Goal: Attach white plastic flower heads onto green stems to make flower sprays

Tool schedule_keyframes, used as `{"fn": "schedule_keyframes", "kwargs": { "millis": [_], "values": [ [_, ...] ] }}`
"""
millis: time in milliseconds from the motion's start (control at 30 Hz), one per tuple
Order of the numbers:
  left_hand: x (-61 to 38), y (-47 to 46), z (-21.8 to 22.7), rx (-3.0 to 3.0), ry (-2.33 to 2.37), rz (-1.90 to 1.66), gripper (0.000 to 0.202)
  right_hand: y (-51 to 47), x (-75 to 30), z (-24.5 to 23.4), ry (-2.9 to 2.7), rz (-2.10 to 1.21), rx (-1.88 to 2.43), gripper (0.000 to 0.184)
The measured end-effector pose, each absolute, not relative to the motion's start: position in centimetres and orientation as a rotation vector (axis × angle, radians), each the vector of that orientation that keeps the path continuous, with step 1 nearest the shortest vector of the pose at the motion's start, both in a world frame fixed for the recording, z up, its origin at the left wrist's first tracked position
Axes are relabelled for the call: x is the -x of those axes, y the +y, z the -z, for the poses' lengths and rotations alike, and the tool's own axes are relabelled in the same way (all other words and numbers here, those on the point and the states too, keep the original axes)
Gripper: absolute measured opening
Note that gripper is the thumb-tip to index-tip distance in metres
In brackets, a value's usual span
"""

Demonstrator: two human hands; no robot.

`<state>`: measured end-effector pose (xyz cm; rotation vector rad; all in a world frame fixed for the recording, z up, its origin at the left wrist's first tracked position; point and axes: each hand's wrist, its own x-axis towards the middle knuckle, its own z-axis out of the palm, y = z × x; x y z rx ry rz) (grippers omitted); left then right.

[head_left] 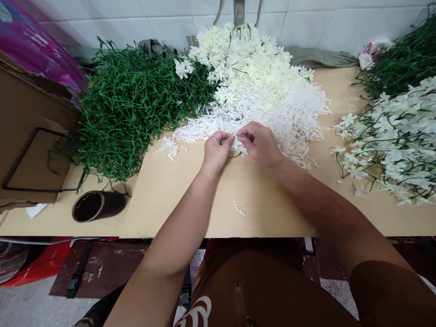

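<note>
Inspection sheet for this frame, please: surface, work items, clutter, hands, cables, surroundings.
Surface: light wooden table, mostly covered along its far side.
Work items: small green stem with white flower pinched between both hands; pile of green stems at left; heap of white blossoms in the middle, white sprig pieces in front of it; assembled flower stems at right.
Clutter: dark cup lying on its side; one stray white piece; cardboard box at left.
Hands: left hand and right hand, fingertips together on the stem.
Cables: a thin grey one under the table edge.
Surroundings: white tiled wall behind.
</note>
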<state>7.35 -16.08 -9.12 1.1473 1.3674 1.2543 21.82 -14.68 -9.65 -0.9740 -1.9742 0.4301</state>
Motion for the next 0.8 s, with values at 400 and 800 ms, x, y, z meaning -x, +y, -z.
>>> {"fn": "schedule_keyframes", "kwargs": {
  "millis": [400, 800],
  "values": [
    [-7.48, -16.15, 9.11, -1.124, 1.389, -1.255, 0.013, -15.12, -21.66, 9.25, -2.144, -0.104, 0.973, 0.006],
    [-7.4, -16.12, 9.34, -1.136, 1.386, -1.257, 0.014, -15.41, -21.4, 8.72, -2.232, -0.076, 0.988, 0.01]
  ]
}}
